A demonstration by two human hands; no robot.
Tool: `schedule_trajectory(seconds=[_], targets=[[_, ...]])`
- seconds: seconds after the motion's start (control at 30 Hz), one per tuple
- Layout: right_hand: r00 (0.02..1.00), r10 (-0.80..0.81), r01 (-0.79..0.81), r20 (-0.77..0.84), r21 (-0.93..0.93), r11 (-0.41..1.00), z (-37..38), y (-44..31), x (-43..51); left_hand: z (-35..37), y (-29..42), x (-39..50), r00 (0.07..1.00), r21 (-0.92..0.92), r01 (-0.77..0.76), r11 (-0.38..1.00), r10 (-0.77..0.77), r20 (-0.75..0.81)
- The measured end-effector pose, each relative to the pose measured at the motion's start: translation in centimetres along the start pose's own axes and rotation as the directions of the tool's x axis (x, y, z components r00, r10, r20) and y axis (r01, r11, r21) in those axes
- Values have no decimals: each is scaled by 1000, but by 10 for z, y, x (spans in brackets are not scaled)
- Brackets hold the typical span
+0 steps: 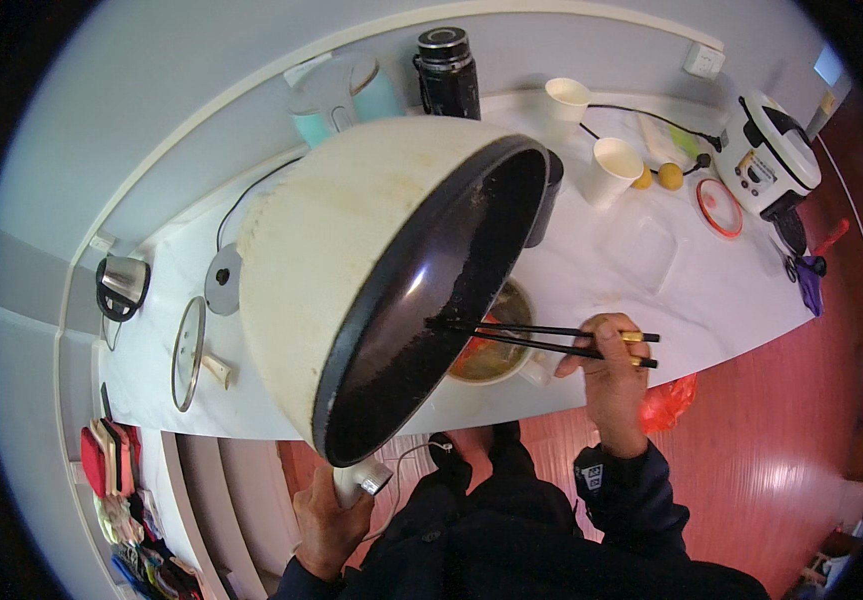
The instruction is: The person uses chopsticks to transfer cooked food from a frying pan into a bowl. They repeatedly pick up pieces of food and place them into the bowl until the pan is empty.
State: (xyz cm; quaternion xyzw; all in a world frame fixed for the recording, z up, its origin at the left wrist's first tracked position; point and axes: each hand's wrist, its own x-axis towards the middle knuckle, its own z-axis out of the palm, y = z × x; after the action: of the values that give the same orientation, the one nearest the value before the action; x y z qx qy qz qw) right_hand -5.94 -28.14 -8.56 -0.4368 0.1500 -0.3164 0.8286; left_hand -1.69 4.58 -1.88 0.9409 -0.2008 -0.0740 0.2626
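My left hand (332, 517) grips the handle of a large cream wok (356, 202), which is tilted on its side with its dark inside facing right. In my right hand (607, 367) is a pair of black chopsticks (551, 337) with gold bands. Their tips reach against the wok's inner surface. Below the wok's rim, partly hidden by it, a pale bowl or pot (485, 381) on the counter holds broth with something red in it. A light handle shows at its right side.
On the marble-patterned counter (709, 315) stand paper cups (617, 161), a black thermos (448, 75), a rice cooker (769, 154), a red-rimmed lid (719, 208), a glass lid (189, 354) and a kettle (123, 289). Scissors (788, 262) lie near the right end. A red bag (669, 405) is beyond the front edge.
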Motion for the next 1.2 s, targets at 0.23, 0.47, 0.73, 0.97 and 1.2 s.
schedule_trajectory(seconds=[0.23, 0.47, 0.73, 0.97, 1.2], targets=[[999, -29, 29, 33, 8, 1000, -11, -13, -10, 1, -1, -4, 999, -18, 37, 999, -36, 10], [995, -94, 95, 38, -21, 995, -3, 13, -43, -2, 1, -3, 999, -26, 47, 999, -46, 27], [953, -233, 276, 192, -238, 931, -1, 29, -75, 1, 2, -3, 998, -11, 52, 999, -51, 22], [968, -249, 252, 42, -181, 951, -3, 29, -82, 4, 2, -3, 997, -42, 23, 999, -26, -76], [985, -169, 164, -14, -175, 971, 21, 31, -87, 0, -3, -5, 998, -40, -5, 999, 3, -63]])
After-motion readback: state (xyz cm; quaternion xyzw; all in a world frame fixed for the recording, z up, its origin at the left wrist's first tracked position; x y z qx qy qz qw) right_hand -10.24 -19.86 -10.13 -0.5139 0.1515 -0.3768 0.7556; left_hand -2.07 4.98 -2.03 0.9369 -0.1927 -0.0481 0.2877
